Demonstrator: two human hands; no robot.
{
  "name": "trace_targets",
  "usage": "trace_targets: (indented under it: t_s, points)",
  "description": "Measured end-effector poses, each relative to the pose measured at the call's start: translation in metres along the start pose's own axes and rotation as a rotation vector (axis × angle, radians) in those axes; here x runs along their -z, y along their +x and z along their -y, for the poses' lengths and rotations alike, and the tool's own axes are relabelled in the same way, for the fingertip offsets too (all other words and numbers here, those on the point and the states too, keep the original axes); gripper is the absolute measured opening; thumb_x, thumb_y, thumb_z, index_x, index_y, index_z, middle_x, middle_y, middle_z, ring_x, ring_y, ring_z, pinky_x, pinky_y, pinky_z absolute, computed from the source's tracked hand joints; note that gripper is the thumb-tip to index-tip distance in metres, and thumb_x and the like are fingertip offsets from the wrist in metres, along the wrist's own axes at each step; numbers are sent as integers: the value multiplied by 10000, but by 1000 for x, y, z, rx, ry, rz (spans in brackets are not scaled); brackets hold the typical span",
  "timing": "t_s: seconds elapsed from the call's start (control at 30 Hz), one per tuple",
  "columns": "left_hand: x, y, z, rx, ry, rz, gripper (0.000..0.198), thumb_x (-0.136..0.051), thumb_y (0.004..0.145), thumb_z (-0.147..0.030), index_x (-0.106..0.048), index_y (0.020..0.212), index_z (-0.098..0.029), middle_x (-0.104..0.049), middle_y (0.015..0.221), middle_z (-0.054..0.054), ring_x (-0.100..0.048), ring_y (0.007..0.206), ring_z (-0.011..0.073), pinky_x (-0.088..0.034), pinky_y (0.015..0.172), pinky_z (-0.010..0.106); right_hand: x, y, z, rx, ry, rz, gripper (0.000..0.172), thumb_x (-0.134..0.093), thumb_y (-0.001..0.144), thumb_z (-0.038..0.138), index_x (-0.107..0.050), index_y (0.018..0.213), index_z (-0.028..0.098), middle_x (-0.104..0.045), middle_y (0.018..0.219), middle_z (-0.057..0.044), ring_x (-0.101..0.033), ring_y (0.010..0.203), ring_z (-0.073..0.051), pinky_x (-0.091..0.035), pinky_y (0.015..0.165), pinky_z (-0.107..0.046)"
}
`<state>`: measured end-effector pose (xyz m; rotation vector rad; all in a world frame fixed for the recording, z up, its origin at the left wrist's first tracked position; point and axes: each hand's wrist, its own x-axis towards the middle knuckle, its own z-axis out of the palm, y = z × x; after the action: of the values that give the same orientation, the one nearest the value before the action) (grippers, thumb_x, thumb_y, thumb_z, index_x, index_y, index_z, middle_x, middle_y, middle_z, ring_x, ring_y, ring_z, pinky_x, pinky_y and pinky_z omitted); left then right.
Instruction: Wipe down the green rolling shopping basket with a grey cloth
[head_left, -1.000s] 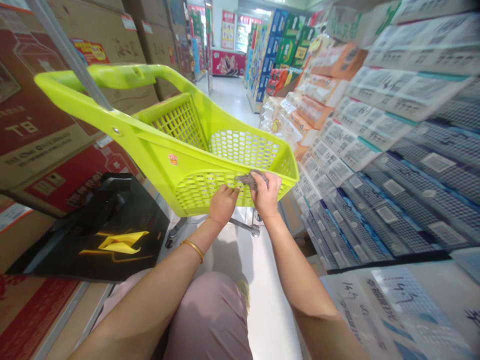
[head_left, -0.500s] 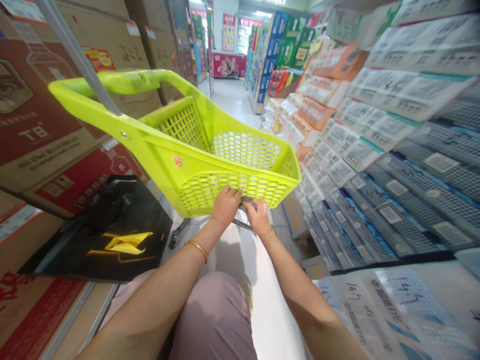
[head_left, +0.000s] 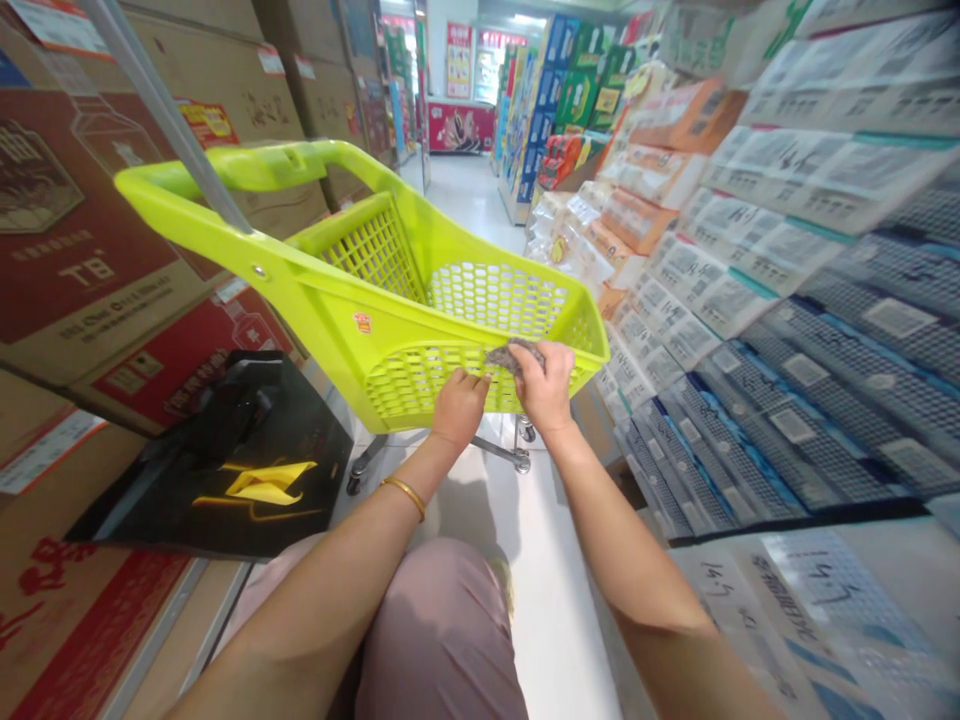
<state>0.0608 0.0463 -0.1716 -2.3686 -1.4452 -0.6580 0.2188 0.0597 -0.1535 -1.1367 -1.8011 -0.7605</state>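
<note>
A lime-green plastic shopping cart (head_left: 450,320) stands before me, its perforated side facing me. My right hand (head_left: 547,395) is closed around a grey cleaning cloth (head_left: 516,355), which presses against the upper part of the perforated side, just below the rim. Lower and to the left, my left hand (head_left: 459,410) has its fingers curled in at the same side panel. Whether those fingertips grip the lattice or hold something small is hidden. A gold bangle (head_left: 405,492) circles my left wrist. Beneath the basket, metal legs with casters (head_left: 520,460) rest on the floor.
Stacked cartons (head_left: 90,200) line the left side, with a black bag (head_left: 255,440) with yellow markings in front of them. On the right rise packaged goods (head_left: 787,370) with handwritten prices. A pale tiled aisle (head_left: 469,205) runs back between shelves. My knee (head_left: 442,630) is close below.
My right hand has moved up and right with the cloth, away from my left hand. My left hand stays near the cart's side. The view has shifted slightly.
</note>
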Motion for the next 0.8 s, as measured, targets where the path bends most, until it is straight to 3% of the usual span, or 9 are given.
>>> trace_targets:
  t_s: [0.2,0.37,0.53,0.63,0.8]
  points:
    - [2,1,-2,9,23,27,234,-450,901,-181,-647,778,-149,-626,717,69,-531,806,210,-430,684,331,-17,-48,5,-13,35,80,288,-503,845,139,-642,1029,311,-483,1007,-57,-413,967,-185,-394,873,-352]
    - [2,0,-1,-1,-33,5,221,-449,901,-179,-626,1022,-126,-661,813,85,-535,820,216,-440,720,349,-26,-81,9,-11,16,171,270,-520,852,161,-655,1018,325,-514,999,-60,-412,984,-187,-385,847,-336]
    - [1,-1,1,-22,-27,19,250,-449,898,-171,-608,1080,-110,-666,819,93,-543,826,218,-440,721,344,-23,-102,13,108,16,273,218,-561,844,200,-667,1006,301,-542,989,-59,-419,935,-186,-375,786,-307]
    - [0,-2,1,-21,-22,14,252,-455,895,-173,-608,1086,-110,-670,833,90,-544,830,217,-442,723,341,-17,-92,13,112,-32,251,238,-534,855,185,-662,1014,307,-537,987,-53,-423,932,-178,-375,792,-298]
    - [-2,-2,1,-12,-26,-23,253,-420,912,-179,-624,1054,-131,-662,807,90,-545,830,214,-442,715,352,-1,-34,8,38,-32,47,293,-484,861,149,-638,1056,306,-481,1005,-49,-415,980,-182,-389,846,-312]
